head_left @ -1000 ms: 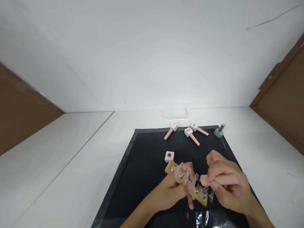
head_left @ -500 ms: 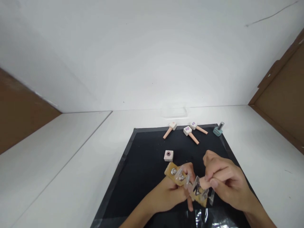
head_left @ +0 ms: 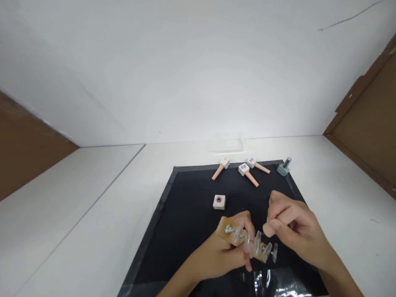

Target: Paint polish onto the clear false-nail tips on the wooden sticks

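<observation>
Five clear nail tips are standing in a row along a yellowish strip, which the left hand is holding over the near part of a black mat. Its fingers are curling snugly around the strip's middle. Just to the right, the right hand is pinching a peach cap between thumb and fingers. The cap's end is pointing toward the tips, but I am not able to tell whether a brush is touching one. The person is probably doing brush work on the tips; any next stroke would be calling for a steady strip and a light touch.

Farther off to the left, an open bottle is standing upright, its dark neck facing up; its contents are not showing. Beyond it, three white bottles are lying near the mat's far edge, wearing matching caps, so whatever they are holding is hidden. At the far right corner, a teal bottle is standing with a grey cap on. Past the mat, what looks like a clear tray is resting on the white table, too faint for reading its contents.
</observation>
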`<action>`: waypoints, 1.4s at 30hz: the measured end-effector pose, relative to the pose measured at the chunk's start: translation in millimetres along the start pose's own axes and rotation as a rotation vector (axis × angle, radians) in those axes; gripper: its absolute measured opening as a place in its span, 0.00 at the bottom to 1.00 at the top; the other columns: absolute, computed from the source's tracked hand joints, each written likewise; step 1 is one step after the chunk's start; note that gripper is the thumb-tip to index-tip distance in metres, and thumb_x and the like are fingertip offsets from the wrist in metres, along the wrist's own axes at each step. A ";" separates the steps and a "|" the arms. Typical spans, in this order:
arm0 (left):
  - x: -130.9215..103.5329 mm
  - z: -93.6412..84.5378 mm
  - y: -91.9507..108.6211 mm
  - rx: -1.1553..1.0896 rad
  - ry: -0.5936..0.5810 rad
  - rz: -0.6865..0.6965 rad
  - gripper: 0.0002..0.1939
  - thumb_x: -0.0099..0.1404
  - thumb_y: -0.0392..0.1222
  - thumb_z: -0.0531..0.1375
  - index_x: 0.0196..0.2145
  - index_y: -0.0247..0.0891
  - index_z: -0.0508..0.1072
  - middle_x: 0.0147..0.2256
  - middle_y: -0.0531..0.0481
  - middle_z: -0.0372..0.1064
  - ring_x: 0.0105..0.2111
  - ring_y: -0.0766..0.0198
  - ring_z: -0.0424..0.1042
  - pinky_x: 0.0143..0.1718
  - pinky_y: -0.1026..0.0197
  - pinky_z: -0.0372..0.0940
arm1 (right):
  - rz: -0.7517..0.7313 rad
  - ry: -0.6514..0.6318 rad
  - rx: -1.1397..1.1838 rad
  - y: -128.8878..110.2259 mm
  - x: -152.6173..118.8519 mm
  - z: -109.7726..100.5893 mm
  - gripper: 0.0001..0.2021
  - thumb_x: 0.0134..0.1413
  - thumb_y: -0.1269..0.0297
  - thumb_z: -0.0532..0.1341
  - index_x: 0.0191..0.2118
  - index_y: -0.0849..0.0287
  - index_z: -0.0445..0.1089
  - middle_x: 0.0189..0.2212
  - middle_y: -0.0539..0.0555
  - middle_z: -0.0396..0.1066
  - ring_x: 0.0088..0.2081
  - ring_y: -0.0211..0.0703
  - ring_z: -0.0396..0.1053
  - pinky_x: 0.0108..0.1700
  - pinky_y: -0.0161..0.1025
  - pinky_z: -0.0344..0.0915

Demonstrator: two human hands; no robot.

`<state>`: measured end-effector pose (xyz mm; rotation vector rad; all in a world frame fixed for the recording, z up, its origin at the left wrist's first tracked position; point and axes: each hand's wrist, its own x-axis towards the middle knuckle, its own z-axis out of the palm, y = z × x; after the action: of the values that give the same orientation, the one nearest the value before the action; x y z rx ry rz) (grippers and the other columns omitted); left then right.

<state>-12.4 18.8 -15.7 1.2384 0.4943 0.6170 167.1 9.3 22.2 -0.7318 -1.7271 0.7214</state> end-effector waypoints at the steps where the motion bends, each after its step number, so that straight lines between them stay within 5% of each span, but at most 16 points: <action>1: -0.2 0.3 0.1 0.003 0.006 -0.004 0.15 0.58 0.47 0.64 0.28 0.37 0.62 0.30 0.56 0.57 0.21 0.73 0.66 0.21 0.71 0.61 | 0.010 0.024 0.000 0.8 -1.1 -0.8 0.11 0.59 0.70 0.58 0.26 0.54 0.68 0.20 0.48 0.69 0.21 0.37 0.60 0.25 0.39 0.58; 7: 0.8 0.2 2.9 0.133 0.073 0.031 0.08 0.54 0.37 0.62 0.27 0.38 0.63 0.28 0.56 0.58 0.22 0.71 0.62 0.23 0.68 0.60 | 0.090 0.058 0.180 2.6 -5.8 -0.5 0.12 0.56 0.64 0.63 0.22 0.55 0.67 0.21 0.49 0.71 0.21 0.38 0.63 0.25 0.39 0.59; 12: 2.3 -1.2 4.9 0.250 0.075 0.054 0.06 0.51 0.32 0.59 0.25 0.38 0.63 0.28 0.56 0.57 0.26 0.69 0.59 0.26 0.67 0.56 | 0.093 0.029 0.051 0.8 -1.7 4.6 0.14 0.53 0.70 0.65 0.19 0.56 0.65 0.18 0.47 0.69 0.20 0.36 0.59 0.21 0.35 0.56; 17: 2.4 -1.1 5.1 0.237 0.048 0.036 0.06 0.50 0.32 0.58 0.26 0.38 0.63 0.28 0.56 0.56 0.24 0.70 0.58 0.27 0.66 0.54 | 0.002 0.134 -0.075 3.0 -2.7 1.6 0.13 0.53 0.73 0.63 0.21 0.55 0.65 0.19 0.48 0.70 0.21 0.37 0.60 0.23 0.37 0.57; 23: 2.4 -0.8 6.3 0.280 0.058 0.049 0.06 0.50 0.32 0.58 0.24 0.38 0.62 0.28 0.55 0.56 0.26 0.69 0.58 0.27 0.66 0.54 | -0.009 -0.017 -0.019 -0.1 0.5 1.9 0.13 0.56 0.69 0.62 0.21 0.55 0.64 0.18 0.47 0.70 0.20 0.36 0.60 0.23 0.36 0.58; 26: 2.0 0.1 7.9 0.272 0.058 0.018 0.06 0.50 0.32 0.58 0.25 0.38 0.62 0.28 0.56 0.56 0.25 0.70 0.57 0.26 0.66 0.54 | -0.013 0.043 -0.116 1.0 0.8 1.5 0.13 0.57 0.72 0.61 0.22 0.55 0.64 0.19 0.48 0.69 0.21 0.37 0.60 0.23 0.36 0.57; 30: 1.8 0.6 8.3 0.278 0.072 0.018 0.07 0.49 0.33 0.59 0.25 0.38 0.62 0.28 0.56 0.57 0.25 0.70 0.58 0.26 0.66 0.54 | 0.022 0.091 0.041 4.7 -5.0 -3.5 0.10 0.61 0.67 0.59 0.27 0.54 0.65 0.25 0.49 0.70 0.26 0.38 0.64 0.28 0.37 0.61; 36: 0.7 1.2 7.1 0.274 0.092 0.035 0.07 0.49 0.34 0.59 0.25 0.38 0.62 0.27 0.55 0.57 0.25 0.69 0.57 0.26 0.66 0.53 | 0.221 -0.035 0.172 4.1 -5.9 -6.5 0.09 0.62 0.57 0.57 0.31 0.54 0.67 0.27 0.49 0.64 0.27 0.38 0.62 0.26 0.35 0.60; 42: 0.6 2.3 7.8 0.286 0.095 0.024 0.07 0.49 0.33 0.59 0.24 0.38 0.62 0.27 0.56 0.56 0.25 0.70 0.57 0.26 0.66 0.53 | 0.128 -0.122 0.152 6.3 -2.8 -3.2 0.12 0.64 0.61 0.55 0.28 0.56 0.62 0.26 0.48 0.62 0.26 0.35 0.60 0.27 0.35 0.57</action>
<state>-11.8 19.1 -7.5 1.4918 0.6649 0.6430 171.6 11.4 16.5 -0.7094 -1.7244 0.9923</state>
